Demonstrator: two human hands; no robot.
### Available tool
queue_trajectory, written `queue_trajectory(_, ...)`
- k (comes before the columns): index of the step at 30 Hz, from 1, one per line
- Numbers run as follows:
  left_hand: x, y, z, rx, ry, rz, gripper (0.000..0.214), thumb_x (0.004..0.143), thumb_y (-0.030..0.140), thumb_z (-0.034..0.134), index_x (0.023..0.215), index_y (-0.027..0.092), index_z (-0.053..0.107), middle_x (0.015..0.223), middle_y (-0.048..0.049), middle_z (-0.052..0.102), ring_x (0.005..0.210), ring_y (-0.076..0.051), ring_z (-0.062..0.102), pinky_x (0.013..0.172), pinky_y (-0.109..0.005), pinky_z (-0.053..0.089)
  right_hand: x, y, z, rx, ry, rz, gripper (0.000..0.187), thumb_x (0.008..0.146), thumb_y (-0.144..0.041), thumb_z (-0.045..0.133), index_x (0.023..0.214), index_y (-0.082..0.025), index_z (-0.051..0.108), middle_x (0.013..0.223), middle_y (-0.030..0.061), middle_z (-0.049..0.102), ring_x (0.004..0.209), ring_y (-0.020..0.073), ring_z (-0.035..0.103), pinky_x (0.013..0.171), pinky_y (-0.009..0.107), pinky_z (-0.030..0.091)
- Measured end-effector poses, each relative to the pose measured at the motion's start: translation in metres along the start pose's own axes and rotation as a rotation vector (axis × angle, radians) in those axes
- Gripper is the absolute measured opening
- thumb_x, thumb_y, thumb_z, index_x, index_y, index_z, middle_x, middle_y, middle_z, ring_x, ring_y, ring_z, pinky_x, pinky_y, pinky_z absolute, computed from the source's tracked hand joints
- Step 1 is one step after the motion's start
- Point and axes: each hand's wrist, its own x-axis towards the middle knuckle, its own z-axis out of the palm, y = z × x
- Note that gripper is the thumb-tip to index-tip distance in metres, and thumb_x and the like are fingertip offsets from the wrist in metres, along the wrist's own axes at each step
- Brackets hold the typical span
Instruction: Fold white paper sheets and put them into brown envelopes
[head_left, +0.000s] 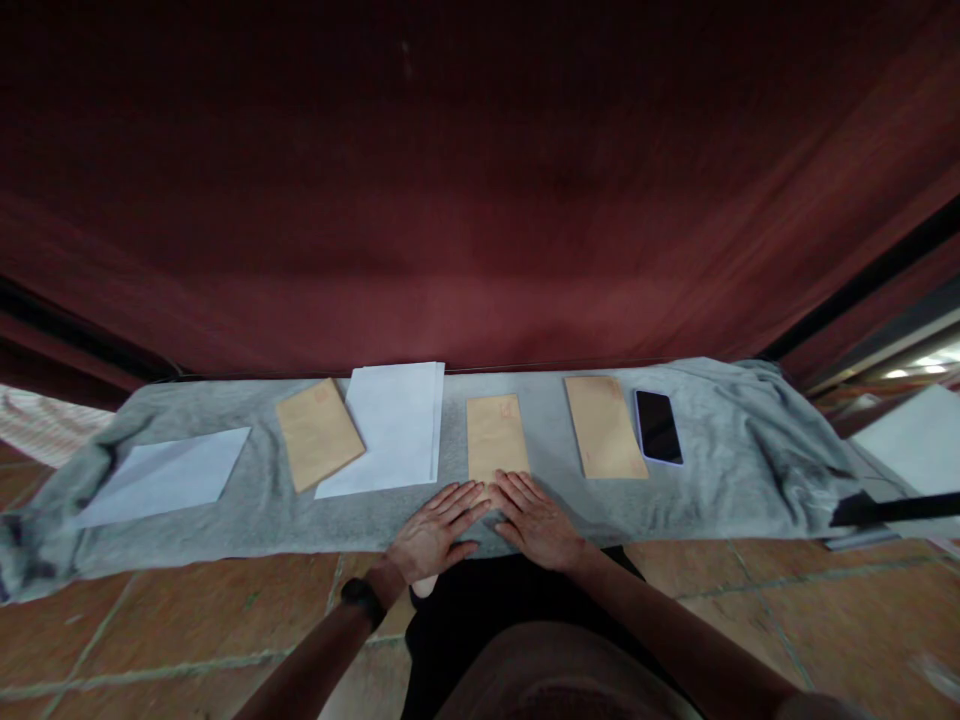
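My left hand point(433, 531) and my right hand point(536, 520) lie flat side by side on a grey cloth point(712, 480), fingers stretched out, holding nothing. Their fingertips reach the near end of a brown envelope point(496, 435) in the middle of the cloth. A second brown envelope point(318, 432) lies to the left, partly beside a stack of white sheets point(394, 428). A third brown envelope point(604, 425) lies to the right next to a black phone point(658, 426). A single white sheet point(165, 475) lies at the far left.
The grey cloth is spread over a tiled floor point(187, 620). A dark red curtain point(480, 200) hangs right behind it. A white sheet point(911, 440) and a dark object point(862, 510) lie at the right edge. A black band is on my left wrist point(364, 597).
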Motion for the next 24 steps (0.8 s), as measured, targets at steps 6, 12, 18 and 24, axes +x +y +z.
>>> queue_trajectory(6, 0.002, 0.003, 0.002, 0.024, 0.055, -0.001, 0.062, 0.101, 0.043, 0.053, 0.157, 0.026, 0.033, 0.163, -0.0067, 0.035, 0.151, -0.022, 0.031, 0.124, -0.044, 0.029, -0.031, -0.005, -0.006, -0.024, 0.04, 0.074, 0.06, 0.102, -0.042, 0.052, 0.154, -0.015, 0.039, 0.155, 0.0097, 0.047, 0.143, 0.0216, 0.044, 0.125, 0.043, 0.029)
queue_trajectory(12, 0.02, 0.034, 0.014, 0.04, 0.136, -0.186, 0.064, 0.104, 0.048, 0.042, 0.157, 0.014, 0.031, 0.16, -0.0133, 0.039, 0.149, -0.024, 0.035, 0.123, -0.045, 0.031, -0.041, -0.008, -0.008, -0.058, 0.06, 0.171, 0.056, 0.102, -0.039, 0.053, 0.152, -0.016, 0.043, 0.156, 0.0092, 0.046, 0.142, 0.0228, 0.046, 0.124, 0.043, 0.03)
queue_trajectory(18, 0.07, 0.056, 0.023, 0.001, 0.12, -0.279, 0.061, 0.106, 0.049, 0.031, 0.157, 0.016, 0.031, 0.162, -0.0115, 0.036, 0.151, -0.023, 0.031, 0.123, -0.045, 0.03, -0.041, -0.007, -0.002, -0.036, 0.078, 0.186, 0.048, 0.101, -0.035, 0.053, 0.145, -0.015, 0.053, 0.151, 0.0094, 0.053, 0.139, 0.0226, 0.049, 0.124, 0.044, 0.031)
queue_trajectory(24, 0.117, 0.031, 0.033, -0.014, 0.16, -0.338, 0.064, 0.107, 0.045, 0.028, 0.162, 0.015, 0.015, 0.164, -0.0131, 0.031, 0.154, -0.025, 0.024, 0.125, -0.049, 0.023, -0.041, -0.008, -0.002, -0.035, 0.082, 0.21, 0.047, 0.1, -0.032, 0.055, 0.144, -0.015, 0.055, 0.144, 0.0101, 0.06, 0.136, 0.0228, 0.053, 0.123, 0.044, 0.032)
